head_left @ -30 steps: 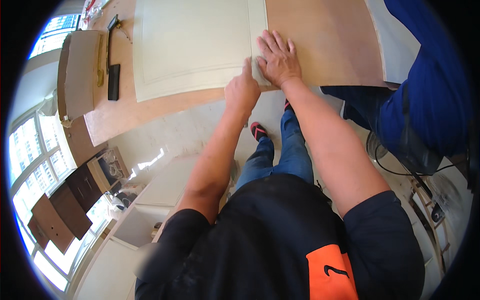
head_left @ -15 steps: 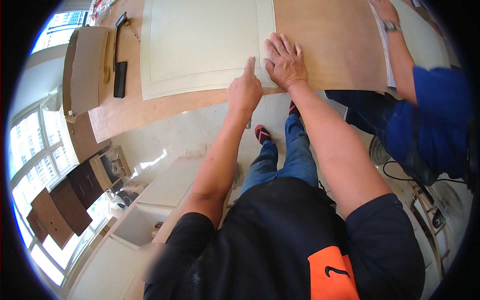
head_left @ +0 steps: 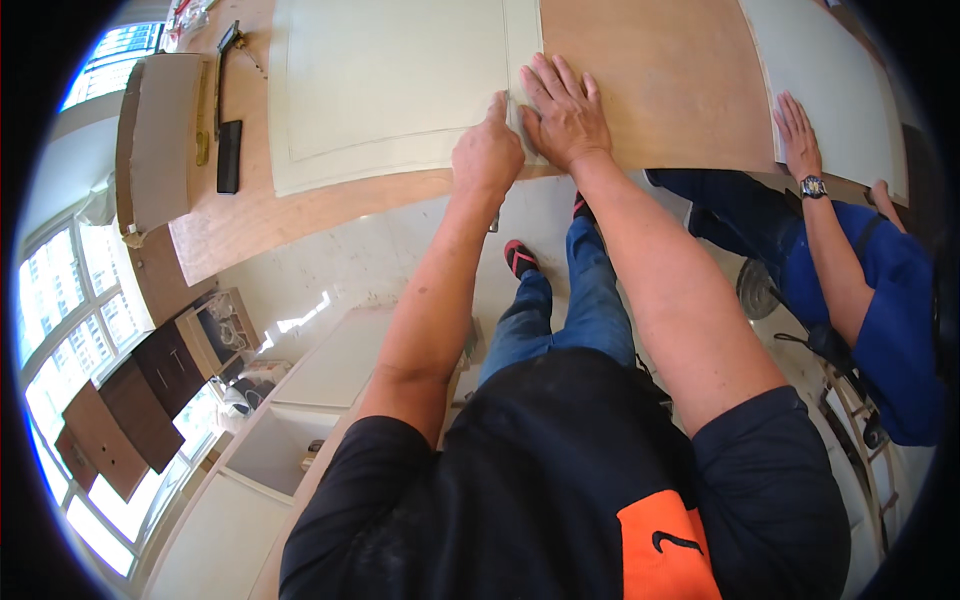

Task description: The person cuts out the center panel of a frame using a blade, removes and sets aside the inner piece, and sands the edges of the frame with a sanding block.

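I noted black oblong case (head_left: 229, 157) beside thin yellow strip (head_left: 202, 149), both at worker's left. Grey-faced box (head_left: 163, 140) farther left. Brown boards (head_left: 140, 415) before bright windows (head_left: 68, 290). White cabinet (head_left: 215, 525), one compartment exposed. Sunlight streak (head_left: 303, 315) across pale floor (head_left: 385, 245). Co-worker in blue shirt (head_left: 908, 310), wristwatch (head_left: 813, 187) on.

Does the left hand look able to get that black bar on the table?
Probably: only the flat pale panel and bare tabletop lie between the left hand and black bar, though that hand seems to hold a tool.

Right hand (head_left: 567, 118) on cream sheet (head_left: 395, 80)
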A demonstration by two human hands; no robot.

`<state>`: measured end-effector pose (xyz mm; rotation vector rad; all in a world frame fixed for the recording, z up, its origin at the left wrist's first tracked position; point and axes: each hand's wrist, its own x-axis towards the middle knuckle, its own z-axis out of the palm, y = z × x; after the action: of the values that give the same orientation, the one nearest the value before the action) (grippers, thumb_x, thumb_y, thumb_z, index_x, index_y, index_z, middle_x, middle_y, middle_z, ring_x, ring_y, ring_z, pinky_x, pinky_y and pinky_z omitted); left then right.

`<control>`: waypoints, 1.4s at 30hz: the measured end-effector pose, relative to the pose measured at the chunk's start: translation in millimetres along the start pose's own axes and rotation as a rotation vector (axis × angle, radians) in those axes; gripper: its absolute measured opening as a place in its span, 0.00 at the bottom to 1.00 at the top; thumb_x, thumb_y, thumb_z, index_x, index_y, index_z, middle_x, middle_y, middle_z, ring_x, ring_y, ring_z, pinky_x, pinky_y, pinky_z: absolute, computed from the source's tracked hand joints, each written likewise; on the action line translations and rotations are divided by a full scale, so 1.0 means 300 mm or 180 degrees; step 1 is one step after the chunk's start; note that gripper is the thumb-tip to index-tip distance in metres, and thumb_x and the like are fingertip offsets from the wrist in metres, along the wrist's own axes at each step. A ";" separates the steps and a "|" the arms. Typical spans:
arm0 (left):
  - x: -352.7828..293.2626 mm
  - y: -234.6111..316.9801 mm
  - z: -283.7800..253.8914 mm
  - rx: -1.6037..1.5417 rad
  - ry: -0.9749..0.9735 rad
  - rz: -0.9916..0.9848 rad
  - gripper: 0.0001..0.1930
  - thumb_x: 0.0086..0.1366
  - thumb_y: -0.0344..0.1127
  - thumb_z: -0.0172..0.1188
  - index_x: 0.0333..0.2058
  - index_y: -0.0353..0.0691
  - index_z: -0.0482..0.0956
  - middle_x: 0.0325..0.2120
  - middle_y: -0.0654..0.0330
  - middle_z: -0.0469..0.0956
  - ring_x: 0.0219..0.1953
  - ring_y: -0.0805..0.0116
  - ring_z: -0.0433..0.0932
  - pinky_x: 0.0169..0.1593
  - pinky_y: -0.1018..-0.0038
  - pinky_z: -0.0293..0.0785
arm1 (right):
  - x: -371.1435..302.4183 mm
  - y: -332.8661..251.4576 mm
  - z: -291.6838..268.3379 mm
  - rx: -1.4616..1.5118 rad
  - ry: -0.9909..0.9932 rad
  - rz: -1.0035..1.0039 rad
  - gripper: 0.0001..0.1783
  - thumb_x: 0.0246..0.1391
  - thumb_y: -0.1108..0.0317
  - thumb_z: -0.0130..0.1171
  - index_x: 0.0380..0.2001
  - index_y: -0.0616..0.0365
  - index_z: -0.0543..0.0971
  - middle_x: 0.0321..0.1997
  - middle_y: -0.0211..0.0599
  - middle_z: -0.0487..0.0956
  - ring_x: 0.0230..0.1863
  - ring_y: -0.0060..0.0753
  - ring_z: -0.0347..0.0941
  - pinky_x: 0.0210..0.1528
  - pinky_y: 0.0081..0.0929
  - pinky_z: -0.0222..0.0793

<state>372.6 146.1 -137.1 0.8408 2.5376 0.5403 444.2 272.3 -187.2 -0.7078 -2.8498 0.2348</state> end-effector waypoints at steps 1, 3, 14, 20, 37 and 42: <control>0.003 0.007 -0.003 0.0048 0.0017 0.0038 0.29 0.66 0.31 0.51 0.67 0.41 0.68 0.30 0.39 0.83 0.36 0.40 0.84 0.43 0.49 0.78 | 0.017 0.011 0.003 -0.0056 0.0050 -0.0020 0.33 0.64 0.46 0.52 0.70 0.40 0.68 0.79 0.26 0.59 0.80 0.36 0.49 0.79 0.55 0.42; -0.031 0.007 0.011 0.0042 -0.0006 0.0061 0.29 0.66 0.32 0.51 0.67 0.41 0.67 0.30 0.39 0.83 0.36 0.40 0.84 0.43 0.49 0.78 | -0.008 0.018 0.000 -0.0030 -0.0008 -0.0016 0.33 0.64 0.46 0.52 0.70 0.40 0.69 0.79 0.26 0.59 0.79 0.36 0.50 0.79 0.55 0.43; -0.034 -0.008 0.037 0.0094 0.0030 -0.0037 0.28 0.67 0.33 0.52 0.67 0.41 0.66 0.27 0.39 0.83 0.33 0.38 0.84 0.40 0.49 0.78 | -0.012 0.004 -0.009 0.0239 -0.0031 0.0014 0.33 0.62 0.48 0.56 0.69 0.42 0.70 0.78 0.28 0.61 0.80 0.37 0.50 0.78 0.55 0.44; -0.023 0.012 0.027 0.0143 0.0057 0.0017 0.26 0.68 0.34 0.52 0.65 0.40 0.68 0.26 0.39 0.82 0.32 0.39 0.83 0.39 0.49 0.78 | -0.012 0.022 -0.012 0.0298 -0.0012 -0.0006 0.32 0.62 0.50 0.56 0.68 0.42 0.71 0.78 0.27 0.61 0.79 0.38 0.51 0.77 0.57 0.45; 0.034 -0.002 0.016 0.0105 0.0027 0.0069 0.28 0.67 0.33 0.51 0.66 0.41 0.68 0.26 0.39 0.83 0.31 0.38 0.83 0.40 0.48 0.78 | -0.003 0.010 -0.010 0.0178 -0.0006 0.0028 0.31 0.62 0.49 0.55 0.68 0.41 0.72 0.77 0.27 0.62 0.79 0.37 0.51 0.78 0.56 0.45; -0.052 -0.006 0.021 0.0060 -0.0062 0.0011 0.29 0.66 0.32 0.52 0.67 0.41 0.67 0.27 0.40 0.83 0.32 0.39 0.84 0.39 0.48 0.78 | -0.010 0.002 -0.015 0.0135 0.0041 -0.0002 0.31 0.62 0.49 0.55 0.67 0.41 0.72 0.77 0.28 0.62 0.79 0.38 0.51 0.78 0.56 0.45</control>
<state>386.3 136.4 -139.1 0.8532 2.5278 0.5073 448.1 272.0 -183.5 -0.6975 -2.8238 0.2884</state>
